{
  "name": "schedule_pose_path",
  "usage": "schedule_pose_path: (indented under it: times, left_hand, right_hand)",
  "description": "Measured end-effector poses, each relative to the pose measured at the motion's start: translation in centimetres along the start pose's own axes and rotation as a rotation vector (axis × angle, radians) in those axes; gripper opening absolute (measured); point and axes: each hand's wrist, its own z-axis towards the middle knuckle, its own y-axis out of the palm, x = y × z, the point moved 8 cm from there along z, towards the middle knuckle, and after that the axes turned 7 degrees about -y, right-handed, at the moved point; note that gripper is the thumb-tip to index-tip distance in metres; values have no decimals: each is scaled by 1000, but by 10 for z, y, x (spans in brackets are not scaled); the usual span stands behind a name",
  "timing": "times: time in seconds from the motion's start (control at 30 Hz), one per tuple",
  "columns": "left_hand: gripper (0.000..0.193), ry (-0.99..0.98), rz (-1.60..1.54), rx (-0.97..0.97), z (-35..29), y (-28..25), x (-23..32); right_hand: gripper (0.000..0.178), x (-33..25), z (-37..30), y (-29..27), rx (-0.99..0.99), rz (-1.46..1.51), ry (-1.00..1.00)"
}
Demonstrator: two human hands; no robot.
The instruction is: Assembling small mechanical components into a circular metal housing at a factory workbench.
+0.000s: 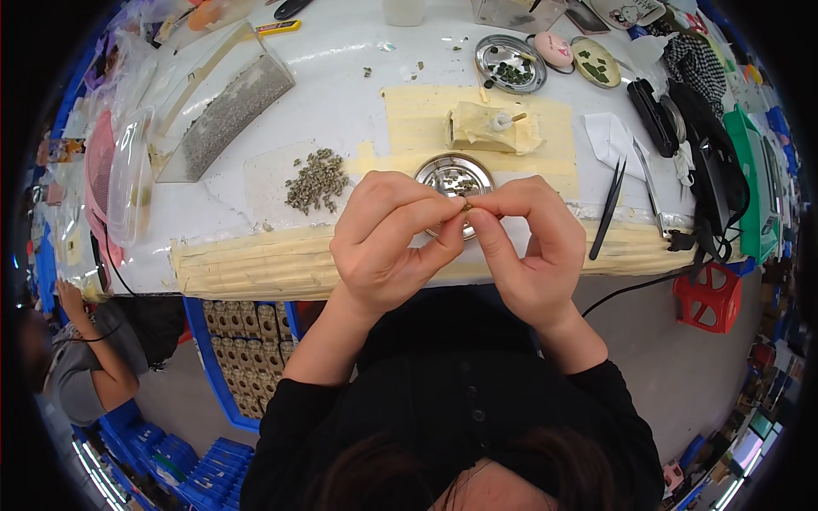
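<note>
My left hand (396,234) and my right hand (532,243) meet fingertip to fingertip over the near side of a round metal dish (426,170). Between the pinched thumbs and forefingers is a tiny brownish piece (466,206), mostly hidden and too small to name. Small pieces (456,182) lie in the dish. Left of my left hand is a heap of small grey-brown parts (315,180) on a clear sheet. Just beyond the dish stands a block wrapped in yellowish tape (477,128), with a small white nozzle-like piece on top.
Black tweezers (608,209) and silver tweezers (649,187) lie to the right near a white cloth (607,136). A dish of dark green bits (511,64) stands at the back. A clear tray of grey grains (234,115) is on the left. Another person (94,358) sits at far left.
</note>
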Motion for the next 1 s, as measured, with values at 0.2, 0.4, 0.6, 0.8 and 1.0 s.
schedule_pose_path:
  times: [0.2,0.4,0.6,0.8,1.0]
  left_hand:
    - [26,-8,-5,-14,1,0,0]
    - [26,-19,-61,-43,1,0,-3]
    - [26,-9,-52,-47,0,0,-2]
    - [26,-10,-85,-64,1,0,-2]
    - [27,-43,-156,-96,0,0,-7]
  right_hand:
    - [7,12,-3,2,11,180,120]
    - [11,32,-18,20,-52,698,557]
    - [14,32,-19,21,-82,707,582]
    - [18,34,-21,25,-126,787,652]
    - [18,36,-25,31,-143,899,722]
